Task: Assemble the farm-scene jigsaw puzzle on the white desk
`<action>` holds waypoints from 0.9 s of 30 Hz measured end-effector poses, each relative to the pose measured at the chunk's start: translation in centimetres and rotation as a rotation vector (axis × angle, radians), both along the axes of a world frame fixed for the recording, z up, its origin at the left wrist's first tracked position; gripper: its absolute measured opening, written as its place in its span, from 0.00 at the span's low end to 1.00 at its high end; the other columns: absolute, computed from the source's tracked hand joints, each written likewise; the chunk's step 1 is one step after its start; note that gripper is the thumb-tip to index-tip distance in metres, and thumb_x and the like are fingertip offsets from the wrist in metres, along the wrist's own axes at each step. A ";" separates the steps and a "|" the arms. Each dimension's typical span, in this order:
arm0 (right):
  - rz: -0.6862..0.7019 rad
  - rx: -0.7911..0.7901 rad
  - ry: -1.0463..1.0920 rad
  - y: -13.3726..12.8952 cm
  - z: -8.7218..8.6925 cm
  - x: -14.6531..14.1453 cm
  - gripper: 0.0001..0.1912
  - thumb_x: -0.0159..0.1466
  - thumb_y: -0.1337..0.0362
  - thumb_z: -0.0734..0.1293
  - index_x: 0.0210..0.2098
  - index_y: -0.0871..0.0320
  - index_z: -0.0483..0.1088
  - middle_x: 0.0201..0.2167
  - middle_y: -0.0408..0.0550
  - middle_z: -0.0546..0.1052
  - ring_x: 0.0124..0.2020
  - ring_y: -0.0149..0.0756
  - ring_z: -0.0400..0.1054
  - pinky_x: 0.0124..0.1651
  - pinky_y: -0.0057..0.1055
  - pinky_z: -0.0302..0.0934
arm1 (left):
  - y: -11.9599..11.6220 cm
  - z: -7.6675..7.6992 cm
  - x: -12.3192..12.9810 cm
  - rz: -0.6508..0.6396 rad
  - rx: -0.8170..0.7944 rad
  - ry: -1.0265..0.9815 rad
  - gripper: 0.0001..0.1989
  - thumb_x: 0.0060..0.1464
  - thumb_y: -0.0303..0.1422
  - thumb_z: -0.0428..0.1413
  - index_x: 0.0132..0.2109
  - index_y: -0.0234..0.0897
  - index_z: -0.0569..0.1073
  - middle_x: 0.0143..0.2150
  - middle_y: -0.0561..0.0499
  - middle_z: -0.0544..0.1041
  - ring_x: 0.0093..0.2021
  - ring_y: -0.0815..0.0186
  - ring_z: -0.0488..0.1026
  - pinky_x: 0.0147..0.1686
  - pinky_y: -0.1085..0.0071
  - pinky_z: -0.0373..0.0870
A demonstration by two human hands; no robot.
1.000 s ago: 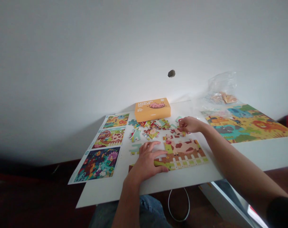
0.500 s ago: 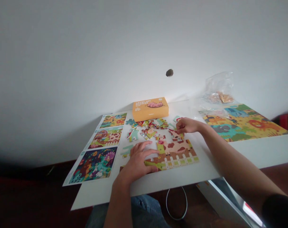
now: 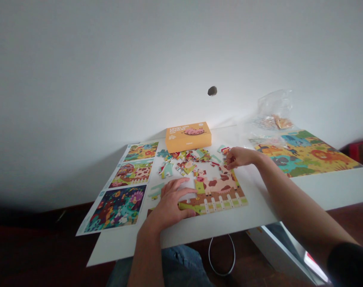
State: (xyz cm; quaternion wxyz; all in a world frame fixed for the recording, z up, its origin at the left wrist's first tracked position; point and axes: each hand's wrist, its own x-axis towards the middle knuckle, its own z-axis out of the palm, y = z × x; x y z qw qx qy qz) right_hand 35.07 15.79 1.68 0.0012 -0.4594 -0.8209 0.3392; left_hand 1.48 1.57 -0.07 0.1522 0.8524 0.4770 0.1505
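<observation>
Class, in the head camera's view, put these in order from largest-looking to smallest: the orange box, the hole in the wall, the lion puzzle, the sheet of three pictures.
1. Sheet of three pictures
2. Lion puzzle, partly covered
3. Orange box
4. Hole in the wall

Cow puzzle: partly assembled, flat in front of me, pink cow with brown patches, white fence along near edge; top edge uneven, left part partly hidden under my left hand. Brown-patched piece: at its far right edge, pinched in my right hand; exact fit unclear. Loose pieces: multicolored, jumbled beyond it, some overlapping.
</observation>
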 end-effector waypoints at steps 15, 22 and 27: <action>-0.078 0.120 0.034 0.3 -0.6 0.1 0.14 0.53 0.53 0.67 0.23 0.58 0.71 0.19 0.41 0.73 0.23 0.30 0.64 0.27 0.27 0.52 | 0.1 0.2 -0.2 0.017 -0.075 0.007 0.25 0.46 0.48 0.65 0.52 0.51 0.77 0.66 0.48 0.65 0.64 0.48 0.59 0.63 0.49 0.53; -0.027 0.028 0.094 0.5 -1.0 0.2 0.14 0.52 0.53 0.69 0.24 0.59 0.70 0.19 0.41 0.71 0.23 0.30 0.62 0.27 0.27 0.51 | 0.1 0.3 -0.2 0.005 -0.101 0.019 0.24 0.46 0.46 0.66 0.51 0.50 0.78 0.65 0.53 0.66 0.65 0.49 0.56 0.64 0.49 0.50; -0.016 0.034 0.095 0.4 -0.7 0.3 0.16 0.50 0.52 0.70 0.23 0.59 0.70 0.20 0.40 0.69 0.24 0.30 0.60 0.28 0.27 0.50 | 0.1 0.4 -0.2 -0.014 -0.115 0.009 0.25 0.47 0.46 0.65 0.54 0.50 0.76 0.65 0.54 0.68 0.66 0.50 0.55 0.64 0.50 0.50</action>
